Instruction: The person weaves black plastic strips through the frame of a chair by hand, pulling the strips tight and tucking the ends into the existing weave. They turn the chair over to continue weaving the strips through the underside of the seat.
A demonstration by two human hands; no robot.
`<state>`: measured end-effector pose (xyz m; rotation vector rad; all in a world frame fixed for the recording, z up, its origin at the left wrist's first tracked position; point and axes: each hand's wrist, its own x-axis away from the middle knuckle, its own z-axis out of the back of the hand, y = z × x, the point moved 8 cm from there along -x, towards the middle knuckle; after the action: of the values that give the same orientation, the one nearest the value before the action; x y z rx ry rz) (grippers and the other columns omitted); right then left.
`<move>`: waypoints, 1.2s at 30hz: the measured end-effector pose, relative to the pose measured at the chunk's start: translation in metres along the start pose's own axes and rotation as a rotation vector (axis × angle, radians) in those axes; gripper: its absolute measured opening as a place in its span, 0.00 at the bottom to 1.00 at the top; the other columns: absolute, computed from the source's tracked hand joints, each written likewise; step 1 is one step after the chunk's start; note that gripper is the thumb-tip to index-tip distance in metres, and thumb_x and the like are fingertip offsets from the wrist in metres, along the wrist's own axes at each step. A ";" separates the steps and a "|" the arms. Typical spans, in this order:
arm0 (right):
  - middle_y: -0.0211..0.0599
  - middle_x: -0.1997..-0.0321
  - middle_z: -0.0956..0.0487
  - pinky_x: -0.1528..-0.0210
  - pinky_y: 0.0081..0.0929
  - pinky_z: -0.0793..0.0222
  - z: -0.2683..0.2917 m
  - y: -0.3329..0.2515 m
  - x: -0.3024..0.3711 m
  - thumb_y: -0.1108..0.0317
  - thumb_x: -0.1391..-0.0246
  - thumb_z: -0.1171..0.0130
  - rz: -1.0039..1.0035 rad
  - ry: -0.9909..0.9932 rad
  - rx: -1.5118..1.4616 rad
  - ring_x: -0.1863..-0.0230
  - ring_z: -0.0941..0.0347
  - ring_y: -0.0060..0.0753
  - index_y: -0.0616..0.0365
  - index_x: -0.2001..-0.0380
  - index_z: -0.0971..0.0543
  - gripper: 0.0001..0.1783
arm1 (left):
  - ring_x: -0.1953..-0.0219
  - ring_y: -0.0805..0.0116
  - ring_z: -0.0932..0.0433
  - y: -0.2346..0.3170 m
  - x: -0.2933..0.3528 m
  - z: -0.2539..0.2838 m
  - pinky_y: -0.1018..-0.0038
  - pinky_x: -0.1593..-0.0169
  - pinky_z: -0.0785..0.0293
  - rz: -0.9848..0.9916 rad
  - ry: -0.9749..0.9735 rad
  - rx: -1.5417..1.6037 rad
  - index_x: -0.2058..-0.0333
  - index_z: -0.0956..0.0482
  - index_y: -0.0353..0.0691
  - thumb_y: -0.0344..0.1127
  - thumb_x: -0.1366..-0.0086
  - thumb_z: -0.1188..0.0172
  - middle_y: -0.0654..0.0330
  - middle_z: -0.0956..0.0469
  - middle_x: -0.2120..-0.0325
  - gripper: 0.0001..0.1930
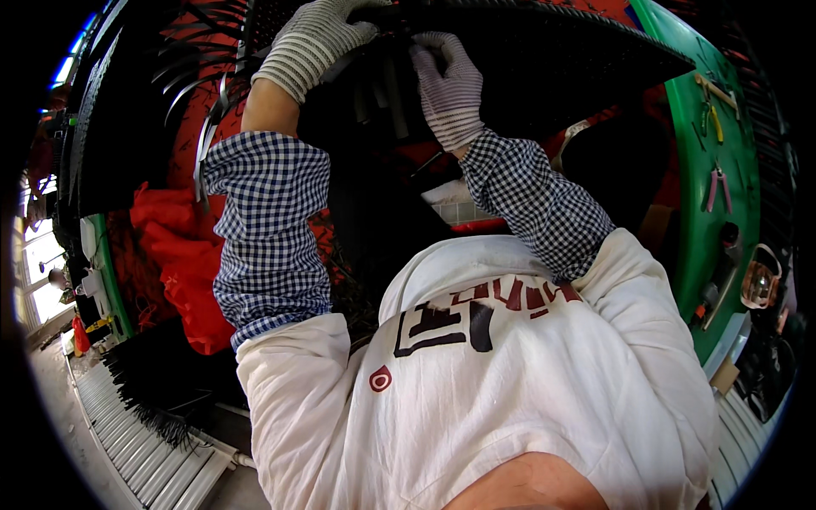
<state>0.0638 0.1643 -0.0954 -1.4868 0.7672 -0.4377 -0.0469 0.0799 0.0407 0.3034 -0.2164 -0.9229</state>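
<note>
Both of my hands wear white knit gloves with grey stripes and work at the top of the head view. A large black woven piece [544, 64] with a braided edge spreads in front of me, and loose flat black strips [393, 98] hang from it between my hands. My left hand [314, 47] is closed on a dark part of this piece, its fingertips partly lost against the black. A short way to the right, my right hand [450, 89] has thumb and forefinger pinched at the piece; what lies between them is too dark to make out.
More black strips [204, 59] fan out beyond my left wrist. Red cloth [183, 263] lies at left. On the right, a green table [693, 170] bears a hammer [718, 89], yellow-and-green pliers [712, 119], pink-handled pliers [719, 189] and a clear jug [761, 276]. A roller conveyor [127, 425] runs at lower left.
</note>
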 end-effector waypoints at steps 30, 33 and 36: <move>0.43 0.54 0.15 0.48 0.32 0.17 -0.011 -0.028 -0.011 0.65 0.34 0.38 0.228 0.001 0.176 0.53 0.16 0.36 0.60 0.51 0.18 0.13 | 0.63 0.57 0.18 0.024 0.045 0.015 0.66 0.58 0.19 -0.479 0.785 -0.205 0.62 0.20 0.31 0.18 0.40 0.37 0.52 0.20 0.65 0.07; 0.42 0.53 0.15 0.48 0.32 0.17 0.010 -0.032 -0.003 0.67 0.32 0.40 0.341 0.001 0.210 0.53 0.16 0.36 0.60 0.49 0.19 0.13 | 0.64 0.65 0.18 0.011 0.034 0.021 0.72 0.58 0.21 -0.383 0.725 0.408 0.61 0.22 0.31 0.16 0.36 0.40 0.55 0.20 0.66 0.07; 0.43 0.52 0.16 0.48 0.33 0.17 0.027 -0.023 0.002 0.67 0.32 0.40 0.373 -0.012 0.243 0.53 0.16 0.38 0.59 0.48 0.19 0.13 | 0.67 0.77 0.26 0.012 0.033 0.038 0.79 0.58 0.26 -0.374 0.826 0.539 0.60 0.24 0.32 0.16 0.32 0.46 0.63 0.26 0.69 0.06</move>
<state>0.0881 0.1808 -0.0756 -1.0898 0.9248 -0.2289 -0.0301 0.0541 0.0820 1.2210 0.3788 -1.0209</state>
